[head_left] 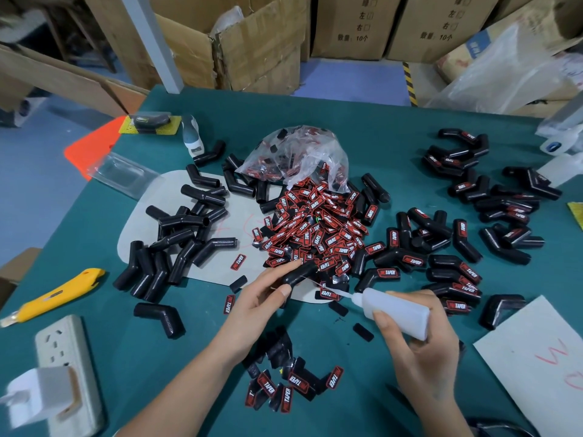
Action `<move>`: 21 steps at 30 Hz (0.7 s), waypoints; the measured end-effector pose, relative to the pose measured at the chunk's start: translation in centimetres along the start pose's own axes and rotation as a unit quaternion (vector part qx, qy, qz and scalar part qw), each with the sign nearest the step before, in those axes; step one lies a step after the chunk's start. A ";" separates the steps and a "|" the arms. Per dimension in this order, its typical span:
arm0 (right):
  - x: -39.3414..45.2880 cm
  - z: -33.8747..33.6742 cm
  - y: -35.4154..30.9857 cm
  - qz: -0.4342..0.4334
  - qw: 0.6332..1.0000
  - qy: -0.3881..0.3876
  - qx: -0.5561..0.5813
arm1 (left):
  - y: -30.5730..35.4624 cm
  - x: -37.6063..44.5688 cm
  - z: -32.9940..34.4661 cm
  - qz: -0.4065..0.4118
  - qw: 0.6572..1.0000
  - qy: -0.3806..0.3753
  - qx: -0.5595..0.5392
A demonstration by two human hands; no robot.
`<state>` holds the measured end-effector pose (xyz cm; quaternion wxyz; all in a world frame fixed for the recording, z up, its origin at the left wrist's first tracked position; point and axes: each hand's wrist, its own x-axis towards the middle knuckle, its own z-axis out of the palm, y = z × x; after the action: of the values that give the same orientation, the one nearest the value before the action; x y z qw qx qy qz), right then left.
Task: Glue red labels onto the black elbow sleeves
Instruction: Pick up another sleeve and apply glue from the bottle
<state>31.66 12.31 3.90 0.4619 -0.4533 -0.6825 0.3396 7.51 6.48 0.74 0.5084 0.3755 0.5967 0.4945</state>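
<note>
My left hand (257,302) grips a plain black elbow sleeve (298,272) at the near edge of the heap of red labels (318,228). My right hand (419,348) holds a white glue bottle (396,312), its thin nozzle pointing left toward that sleeve. Unlabelled black sleeves (179,244) lie on the left on a grey mat. Labelled sleeves (463,272) are spread on the right. A small cluster of labels (293,386) lies between my forearms.
A clear plastic bag (293,152) of labels sits behind the heap. A yellow utility knife (60,294) and a white power strip (66,373) lie at the near left. White cards (542,357) lie at the right. Cardboard boxes (258,42) stand beyond the green table (157,357).
</note>
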 end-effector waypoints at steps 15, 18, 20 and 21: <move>0.1 -0.1 -0.2 0.013 1.000 -0.007 0.006 | 0.3 -0.2 0.0 -0.009 1.000 0.001 -0.006; 0.1 0.0 -0.4 0.008 1.000 -0.007 0.004 | 0.2 -0.2 0.0 -0.008 1.000 0.003 -0.014; 0.2 0.0 -0.5 0.008 1.000 -0.005 0.005 | 0.2 -0.2 0.0 -0.008 1.000 0.003 -0.014; 0.2 -0.1 -0.5 0.009 1.000 -0.003 0.006 | 0.2 -0.2 0.0 -0.007 1.000 0.003 -0.015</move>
<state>31.57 12.32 4.40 0.4595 -0.4557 -0.6777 0.3492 7.58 6.34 0.99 0.5156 0.3618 0.5937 0.5008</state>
